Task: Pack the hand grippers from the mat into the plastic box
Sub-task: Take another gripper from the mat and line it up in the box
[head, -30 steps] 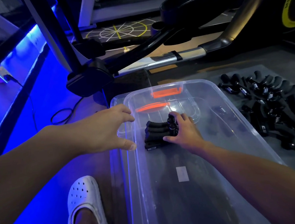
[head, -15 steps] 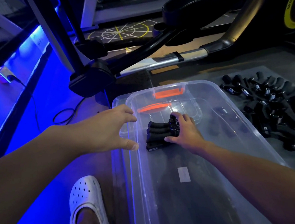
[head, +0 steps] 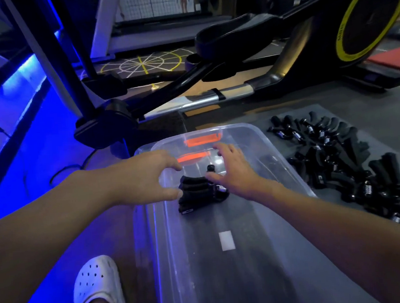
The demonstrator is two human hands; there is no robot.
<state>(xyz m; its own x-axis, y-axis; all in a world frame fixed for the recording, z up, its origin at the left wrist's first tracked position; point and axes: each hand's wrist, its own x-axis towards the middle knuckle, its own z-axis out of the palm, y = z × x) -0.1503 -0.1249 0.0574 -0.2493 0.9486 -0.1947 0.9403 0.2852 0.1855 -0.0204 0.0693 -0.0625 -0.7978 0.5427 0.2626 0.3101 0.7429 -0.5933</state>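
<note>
I see the right hand (head: 234, 175) inside the plastic box (head: 252, 278), fingers spread wide and holding nothing. Its thumb is just beside 1 small stack of hand grippers (head: 194, 194) on the box floor near the far end, and I cannot tell whether they touch. The left hand (head: 143, 177) hovers at the box's left rim in a loose, wide C, also holding nothing. The pile (head: 353, 170) on the mat (head: 387, 117) is dark, tangled, cut off at the right edge and uncountable.
</note>
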